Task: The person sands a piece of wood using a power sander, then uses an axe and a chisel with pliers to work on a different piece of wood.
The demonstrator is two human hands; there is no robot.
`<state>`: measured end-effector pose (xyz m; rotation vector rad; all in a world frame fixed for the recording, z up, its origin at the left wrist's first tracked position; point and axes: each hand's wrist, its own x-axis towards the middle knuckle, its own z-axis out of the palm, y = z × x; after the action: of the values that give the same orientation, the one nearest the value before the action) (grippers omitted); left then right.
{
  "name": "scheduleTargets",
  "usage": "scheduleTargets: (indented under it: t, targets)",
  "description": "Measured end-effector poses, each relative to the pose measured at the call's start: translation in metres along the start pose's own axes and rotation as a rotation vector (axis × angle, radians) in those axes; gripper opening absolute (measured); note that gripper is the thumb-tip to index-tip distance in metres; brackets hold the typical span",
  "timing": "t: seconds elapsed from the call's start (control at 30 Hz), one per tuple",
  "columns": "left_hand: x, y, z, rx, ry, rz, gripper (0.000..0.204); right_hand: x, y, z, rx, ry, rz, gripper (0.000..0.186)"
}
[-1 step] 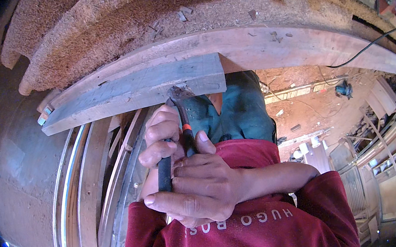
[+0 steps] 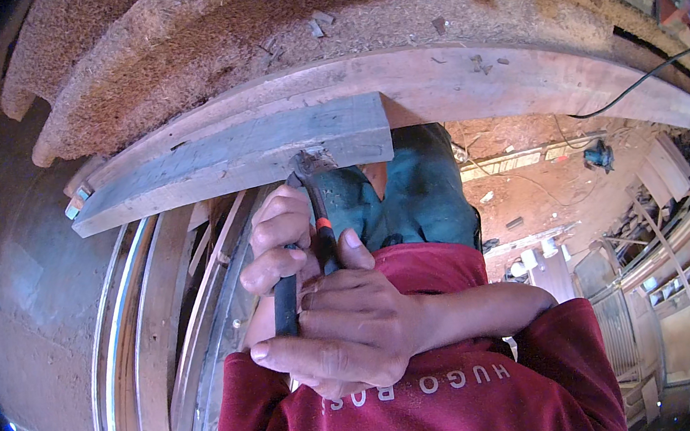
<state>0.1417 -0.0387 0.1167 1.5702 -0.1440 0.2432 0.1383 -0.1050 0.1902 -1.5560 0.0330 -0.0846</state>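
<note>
Both of my hands are closed on a dark pair of pincers or pliers (image 2: 323,230) with red bands on the handle; its jaws meet a rough dark patch on the face of a short weathered timber block (image 2: 227,152). My left hand (image 2: 278,240) wraps the upper part of the handles, its palm largely hidden. My right hand (image 2: 345,330) lies across both handles below it, overlapping my left. The block rests along a long, paler plank (image 2: 500,79) in front of my body.
Beyond the plank lie sawdust-covered boards (image 2: 171,31) with scraps. Long boards (image 2: 154,348) run at left beside a grey surface (image 2: 20,278). At right are a cable (image 2: 637,93), a dirt floor (image 2: 537,185), a dark blue object (image 2: 599,155) and stacked wood pieces (image 2: 664,166).
</note>
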Motion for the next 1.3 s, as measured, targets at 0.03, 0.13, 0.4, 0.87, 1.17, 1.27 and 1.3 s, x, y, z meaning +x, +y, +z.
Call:
scheduleTargets:
  t: [0.03, 0.13, 0.4, 0.87, 1.17, 1.27, 1.3]
  targets:
    - [0.001, 0.002, 0.004, 0.039, 0.029, 0.007, 0.044, 0.005, -0.002, -0.006, 0.019, -0.048, -0.03, 0.031]
    - [0.006, 0.007, 0.007, 0.101, 0.048, -0.022, 0.048, 0.018, 0.0, -0.025, 0.055, -0.128, -0.102, 0.044]
    - [0.006, 0.009, 0.0, -0.094, -0.214, -0.046, 0.052, -0.002, 0.008, -0.033, -0.004, -0.033, -0.166, 0.045]
    - [-0.001, -0.006, -0.007, 0.042, -0.09, 0.019, 0.04, 0.009, 0.002, -0.033, 0.044, -0.12, -0.184, 0.05]
    - [0.009, -0.012, -0.008, -0.038, -0.164, 0.044, 0.033, 0.001, 0.011, -0.02, -0.012, -0.009, -0.203, 0.049]
    - [0.015, -0.019, -0.013, -0.078, -0.223, 0.07, 0.031, -0.001, 0.006, -0.015, 0.054, 0.01, -0.164, 0.048]
    - [0.016, -0.019, -0.014, -0.079, -0.239, 0.067, 0.03, 0.0, 0.005, -0.015, 0.028, 0.006, -0.15, 0.047]
